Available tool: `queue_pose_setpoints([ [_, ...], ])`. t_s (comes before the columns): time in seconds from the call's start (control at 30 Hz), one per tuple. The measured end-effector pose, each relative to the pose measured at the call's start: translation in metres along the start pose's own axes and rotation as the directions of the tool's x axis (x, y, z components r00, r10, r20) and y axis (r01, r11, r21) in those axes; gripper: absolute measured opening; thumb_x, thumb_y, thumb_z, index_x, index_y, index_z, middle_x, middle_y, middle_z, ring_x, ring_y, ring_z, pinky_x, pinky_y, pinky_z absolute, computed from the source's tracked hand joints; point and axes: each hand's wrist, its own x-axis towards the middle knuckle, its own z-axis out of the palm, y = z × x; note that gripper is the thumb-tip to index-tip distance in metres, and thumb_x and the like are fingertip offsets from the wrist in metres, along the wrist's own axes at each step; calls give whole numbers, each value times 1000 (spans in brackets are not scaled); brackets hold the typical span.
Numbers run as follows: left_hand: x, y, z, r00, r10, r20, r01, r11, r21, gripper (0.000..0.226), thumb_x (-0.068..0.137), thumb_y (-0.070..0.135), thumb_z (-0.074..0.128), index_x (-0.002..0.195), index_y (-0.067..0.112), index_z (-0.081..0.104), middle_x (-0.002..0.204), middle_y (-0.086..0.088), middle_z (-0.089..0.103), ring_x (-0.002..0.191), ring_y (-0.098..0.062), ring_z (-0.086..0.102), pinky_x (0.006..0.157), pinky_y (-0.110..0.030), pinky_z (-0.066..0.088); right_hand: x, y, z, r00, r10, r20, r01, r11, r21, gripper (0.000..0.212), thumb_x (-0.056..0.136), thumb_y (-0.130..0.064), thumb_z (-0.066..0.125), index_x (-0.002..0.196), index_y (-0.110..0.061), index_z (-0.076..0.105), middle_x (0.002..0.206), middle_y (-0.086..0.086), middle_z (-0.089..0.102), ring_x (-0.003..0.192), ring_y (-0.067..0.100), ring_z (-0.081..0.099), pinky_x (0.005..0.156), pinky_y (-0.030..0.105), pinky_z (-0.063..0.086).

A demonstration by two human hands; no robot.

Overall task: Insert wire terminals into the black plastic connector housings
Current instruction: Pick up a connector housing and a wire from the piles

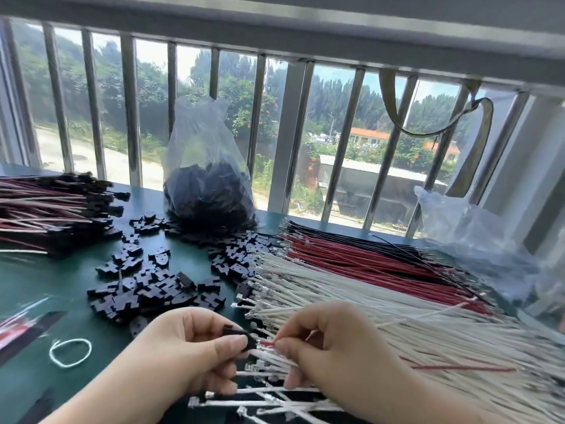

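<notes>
My left hand (195, 350) pinches a small black connector housing (241, 336) between thumb and fingers, low in the middle of the view. Close to its right, my right hand (330, 341) pinches a red wire (458, 368) near its terminal end, the tip meeting the housing. That wire trails away to the right across a spread of white wires (382, 304). Loose black housings (146, 289) lie scattered on the green table (39, 283) just beyond my left hand.
Red wires (351, 255) and black wires (367, 240) lie behind the white ones. Finished harnesses (52, 209) are piled far left. A clear bag of housings (208, 185) stands at the back, another plastic bag (477, 240) at right. A white rubber band (71, 351) lies front left.
</notes>
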Motion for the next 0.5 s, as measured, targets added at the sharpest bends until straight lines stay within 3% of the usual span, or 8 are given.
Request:
queue_pose_setpoints([
  [0.2,-1,-2,1,1000,21,14,-22,999,30,35,39,16,81,68,0,72,69,-26,67,47,-23,61,49,-34,55,0,3,4,1000,-15,18,15,1000,-15,17,89,-17,65,73,-23,65,64,-1,69,56,5,68,62,32,59],
  [0.5,-5,0,6,1000,7,31,-9,998,67,19,48,14,74,64,4,72,52,-16,61,41,-22,58,45,-31,55,-1,7,7,997,-67,32,69,996,-48,18,88,-14,65,72,-21,65,71,-3,64,57,8,69,54,27,57],
])
